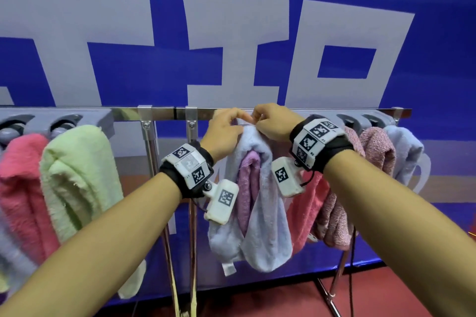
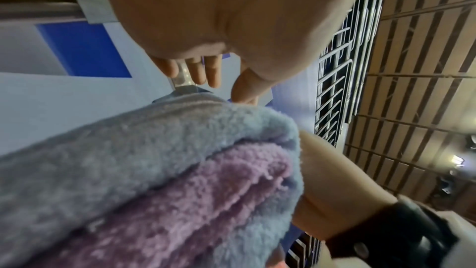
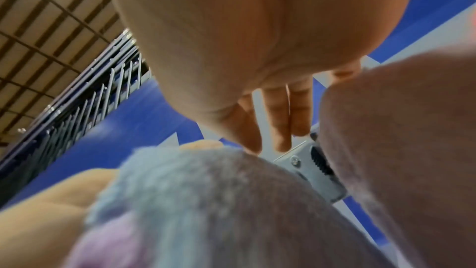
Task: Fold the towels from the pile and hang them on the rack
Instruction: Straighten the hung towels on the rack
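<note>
In the head view, the hanging step is under way: both hands are raised to the rack's rail (image 1: 283,112), working the top of a folded light blue towel (image 1: 260,213) with a lilac lining that hangs down below the wrists. The left hand (image 1: 226,131) has its fingers curled over the towel's top at the clip, and the right hand (image 1: 273,122), touching it fingertip to fingertip, pinches the same spot from the other side. Left of the left hand hang a green towel (image 1: 77,175) and a pink towel (image 1: 23,188); right of the right hand hang speckled pink towels (image 1: 376,154) and another pale blue one. The next move, as I judge it, calls for seating the fold firmly in the clip before either hand lets go, or the towel may slide off.

The left wrist view shows the left hand's fingers (image 2: 203,70) bent down toward a metal clip (image 2: 184,80), thumb at the towel's crest (image 2: 154,140); the grip itself is partly hidden.

The right wrist view shows the right hand's fingers (image 3: 280,113) reaching down to the clip (image 3: 306,162) just past the towel's top (image 3: 206,191); it is blurred, so how firmly they grip cannot be told here.
</note>
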The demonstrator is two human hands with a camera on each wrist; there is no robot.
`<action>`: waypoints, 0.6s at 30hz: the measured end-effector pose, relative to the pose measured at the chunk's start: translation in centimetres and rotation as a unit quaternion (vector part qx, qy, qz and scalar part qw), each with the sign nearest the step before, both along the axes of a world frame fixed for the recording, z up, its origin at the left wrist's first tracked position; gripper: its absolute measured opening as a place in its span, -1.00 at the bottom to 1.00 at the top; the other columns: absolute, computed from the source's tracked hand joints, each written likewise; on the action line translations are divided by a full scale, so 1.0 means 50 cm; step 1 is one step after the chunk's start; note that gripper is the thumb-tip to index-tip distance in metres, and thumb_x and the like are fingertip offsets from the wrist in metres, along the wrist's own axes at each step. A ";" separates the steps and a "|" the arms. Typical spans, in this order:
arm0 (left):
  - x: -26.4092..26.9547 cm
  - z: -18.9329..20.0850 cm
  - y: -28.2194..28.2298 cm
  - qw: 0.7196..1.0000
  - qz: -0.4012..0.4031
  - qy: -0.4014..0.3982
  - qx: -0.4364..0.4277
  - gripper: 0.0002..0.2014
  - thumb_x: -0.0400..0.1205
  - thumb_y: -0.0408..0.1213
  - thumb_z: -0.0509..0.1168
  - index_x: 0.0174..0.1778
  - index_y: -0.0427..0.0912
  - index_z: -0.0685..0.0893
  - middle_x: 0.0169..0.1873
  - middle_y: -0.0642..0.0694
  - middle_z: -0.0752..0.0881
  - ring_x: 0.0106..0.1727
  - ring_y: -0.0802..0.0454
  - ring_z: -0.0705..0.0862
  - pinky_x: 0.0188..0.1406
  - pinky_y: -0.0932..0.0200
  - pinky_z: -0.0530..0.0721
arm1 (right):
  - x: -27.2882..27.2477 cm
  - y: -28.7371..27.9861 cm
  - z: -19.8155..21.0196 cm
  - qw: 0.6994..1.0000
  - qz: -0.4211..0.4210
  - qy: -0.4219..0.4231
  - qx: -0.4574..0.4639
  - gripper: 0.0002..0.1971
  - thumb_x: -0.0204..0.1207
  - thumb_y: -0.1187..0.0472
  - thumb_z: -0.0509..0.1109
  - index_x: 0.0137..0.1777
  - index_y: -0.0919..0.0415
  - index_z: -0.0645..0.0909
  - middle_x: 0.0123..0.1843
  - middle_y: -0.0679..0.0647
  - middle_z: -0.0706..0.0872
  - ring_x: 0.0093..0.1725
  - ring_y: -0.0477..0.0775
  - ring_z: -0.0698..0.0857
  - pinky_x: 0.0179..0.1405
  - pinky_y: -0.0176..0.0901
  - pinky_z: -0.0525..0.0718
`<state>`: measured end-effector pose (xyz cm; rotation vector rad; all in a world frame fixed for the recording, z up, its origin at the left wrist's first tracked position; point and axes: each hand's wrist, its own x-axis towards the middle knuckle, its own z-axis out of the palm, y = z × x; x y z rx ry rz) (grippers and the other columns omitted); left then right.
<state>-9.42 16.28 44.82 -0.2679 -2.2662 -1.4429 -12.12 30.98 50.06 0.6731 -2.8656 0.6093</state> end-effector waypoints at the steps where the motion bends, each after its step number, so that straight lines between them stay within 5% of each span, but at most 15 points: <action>1: 0.004 -0.005 -0.005 1.000 0.003 0.017 -0.011 -0.74 0.57 -0.48 0.30 -0.12 0.03 0.72 0.18 -0.14 0.60 0.22 0.01 0.55 0.04 0.49 0.43 | 0.003 0.007 -0.008 1.000 -0.005 0.014 -0.016 -0.76 0.45 0.33 0.22 -0.09 -0.03 0.63 -0.09 -0.07 0.71 0.05 0.12 0.68 0.06 -0.01 0.63; 3: 0.018 -0.011 -0.013 0.998 -0.001 0.055 -0.022 -0.76 0.60 -0.47 0.32 -0.08 0.01 0.72 0.13 -0.06 0.62 0.27 0.05 0.51 0.11 0.49 0.38 | 0.015 0.025 -0.029 0.993 -0.015 0.086 -0.077 -0.75 0.40 0.35 0.24 -0.14 -0.01 0.65 -0.12 -0.08 0.72 0.03 0.13 0.67 0.10 0.03 0.62; 7: 0.053 -0.014 -0.003 0.988 -0.049 0.112 -0.096 -0.84 0.59 -0.19 0.34 0.03 -0.09 0.76 0.07 0.23 0.59 0.33 0.15 0.49 0.30 0.49 0.32 | 0.088 0.054 -0.100 0.947 -0.001 0.223 -0.232 -0.86 0.41 0.29 0.30 -0.10 0.20 0.67 -0.17 0.01 0.72 -0.18 0.04 0.64 -0.14 -0.21 0.48; 11: 0.056 -0.038 0.021 0.959 -0.060 0.129 -0.245 -0.69 0.48 -0.01 0.30 0.00 -0.09 0.77 0.15 -0.05 0.65 0.27 -0.05 0.58 0.38 -0.09 0.49 | 0.153 0.052 -0.200 0.944 0.011 0.154 -0.292 -0.73 0.39 0.10 0.30 0.07 0.14 0.62 -0.07 -0.03 0.73 -0.17 -0.06 0.70 -0.12 -0.25 0.62; 18: 0.072 -0.063 0.037 0.962 -0.031 0.135 -0.235 -0.75 0.46 -0.14 0.39 -0.01 -0.17 0.70 0.13 -0.12 0.59 0.20 -0.06 0.55 0.26 0.08 0.50 | 0.179 0.003 -0.399 0.967 -0.022 0.005 -0.255 -0.27 0.23 0.02 0.45 0.45 -0.04 0.34 0.31 -0.01 0.60 0.25 0.04 0.63 0.14 -0.04 0.64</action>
